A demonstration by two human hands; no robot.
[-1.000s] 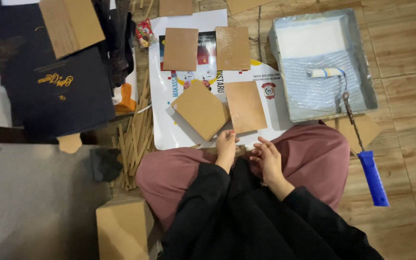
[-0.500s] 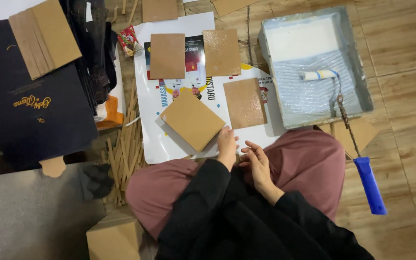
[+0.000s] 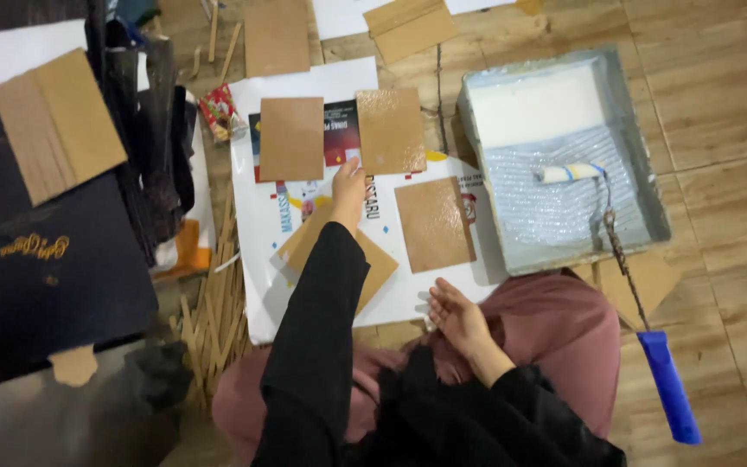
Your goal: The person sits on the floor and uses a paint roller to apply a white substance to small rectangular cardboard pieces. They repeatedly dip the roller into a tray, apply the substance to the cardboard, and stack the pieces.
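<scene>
My left hand (image 3: 347,186) stretches forward over a printed white sheet (image 3: 261,285) on the floor, fingertips between two brown square boards (image 3: 291,138) (image 3: 391,130). It holds nothing. Under my left sleeve lies a tilted brown board (image 3: 375,264). A further glossy brown board (image 3: 432,223) lies to its right. Resting on my pink-covered lap, my right hand (image 3: 458,324) is palm up and empty, just below the sheet's near edge.
A grey paint tray (image 3: 653,203) with white liquid stands at right, a small roller (image 3: 571,173) in it; the blue handle (image 3: 669,387) reaches toward my knee. Cardboard pieces (image 3: 58,121), a dark blue box (image 3: 45,259), black straps (image 3: 149,147) and wooden sticks (image 3: 213,311) lie at left.
My left hand left the lap and reached forward across the tilted board to the far boards. My right hand opened on the lap. The view moved closer.
</scene>
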